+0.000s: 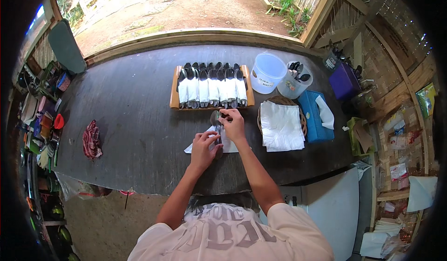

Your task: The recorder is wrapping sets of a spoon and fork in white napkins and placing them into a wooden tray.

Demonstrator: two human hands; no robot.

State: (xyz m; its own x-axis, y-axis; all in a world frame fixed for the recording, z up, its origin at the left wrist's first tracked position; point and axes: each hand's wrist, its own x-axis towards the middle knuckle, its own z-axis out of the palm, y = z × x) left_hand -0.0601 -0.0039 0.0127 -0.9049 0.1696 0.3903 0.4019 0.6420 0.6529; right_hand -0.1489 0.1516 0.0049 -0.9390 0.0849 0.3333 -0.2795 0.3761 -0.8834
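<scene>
A metal spoon (215, 118), with what looks like a fork against it, lies upright in the picture over a white paper napkin (228, 145) on the dark table. My left hand (203, 149) pinches the lower handles. At the upper end, the fingers of my right hand (232, 123) hold the cutlery; the fork is mostly hidden by them. Just beyond my hands, a wooden tray (174, 90) holds several napkin-wrapped cutlery sets (213, 91). On the right, a stack of white napkins (282, 126) rests on a round wicker basket (303, 121).
Behind the napkins stand an empty-looking clear plastic tub (268, 73) and another tub (295, 86) with spoons. A blue tissue box (316, 117) is at their right, a purple container (344, 81) beyond. A red checked cloth (92, 140) lies on the left of the table (139, 121).
</scene>
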